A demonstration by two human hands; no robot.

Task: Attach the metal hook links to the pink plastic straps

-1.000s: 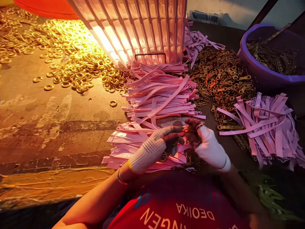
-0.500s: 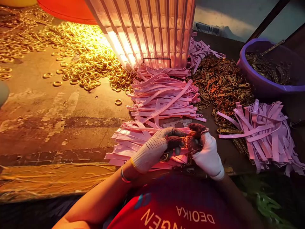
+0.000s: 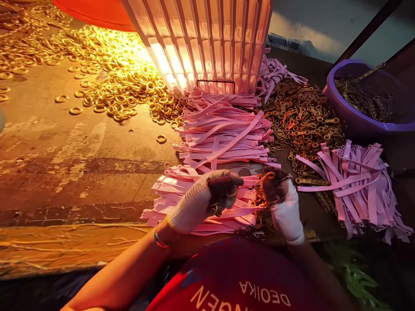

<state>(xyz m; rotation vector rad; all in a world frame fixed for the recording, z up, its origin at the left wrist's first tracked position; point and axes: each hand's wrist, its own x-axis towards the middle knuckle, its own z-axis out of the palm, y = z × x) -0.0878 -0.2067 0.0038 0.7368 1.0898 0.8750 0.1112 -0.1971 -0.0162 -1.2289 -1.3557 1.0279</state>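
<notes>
My left hand [image 3: 207,196], in a dotted white glove with dark fingertips, is curled around several gold rings; one ring [image 3: 234,190] shows at the fingers. To its right, my right hand [image 3: 282,201], also gloved, pinches a brass-coloured metal link piece [image 3: 260,188] with a ring at its upper end. The lower part of that piece hangs down and is hard to make out. Both hands are above a stack of pink straps [image 3: 181,201] at the table's front edge, with a gap between them. Dark small metal bits [image 3: 256,232] lie below the hands.
Gold rings [image 3: 119,97] are heaped at the back left by a bright light. A ribbed translucent bin [image 3: 207,47] stands behind more pink straps [image 3: 223,134]. On the right are brass links [image 3: 301,116], a purple basin [image 3: 333,93] and another pink strap pile [image 3: 359,181].
My hands, together before, have moved apart. The left went a little left with its rings; the right moved slightly right with the link piece. The view has shifted a little.
</notes>
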